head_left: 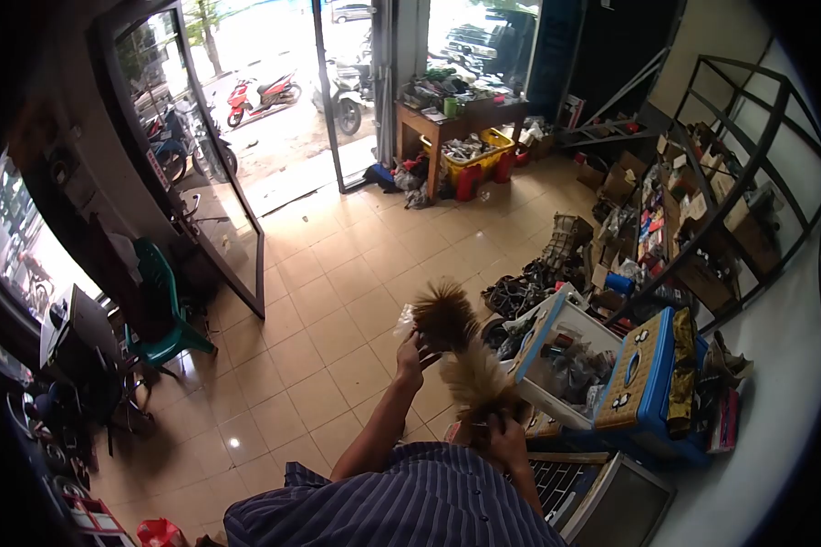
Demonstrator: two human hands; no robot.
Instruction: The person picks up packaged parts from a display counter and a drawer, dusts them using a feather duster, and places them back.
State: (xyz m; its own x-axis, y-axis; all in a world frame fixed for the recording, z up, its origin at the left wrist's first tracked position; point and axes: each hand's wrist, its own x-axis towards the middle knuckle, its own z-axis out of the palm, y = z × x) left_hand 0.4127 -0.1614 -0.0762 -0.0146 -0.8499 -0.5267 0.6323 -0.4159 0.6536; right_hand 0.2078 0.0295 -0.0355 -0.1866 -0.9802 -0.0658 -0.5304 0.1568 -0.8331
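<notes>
A feather duster with a dark brown tuft and a paler tan tuft is in front of my body. My right hand is closed around its lower end, close to my shirt; the handle is mostly hidden. My left hand is raised at the left edge of the dark feathers, its fingers apart and touching or nearly touching them. A scrap of clear plastic shows just above those fingertips; whether the hand touches it I cannot tell.
An open white plastic drawer with bagged items juts out at right, beside a blue cabinet. Behind are piled parts and a black metal rack. A green chair stands left, a cluttered wooden table near the glass door.
</notes>
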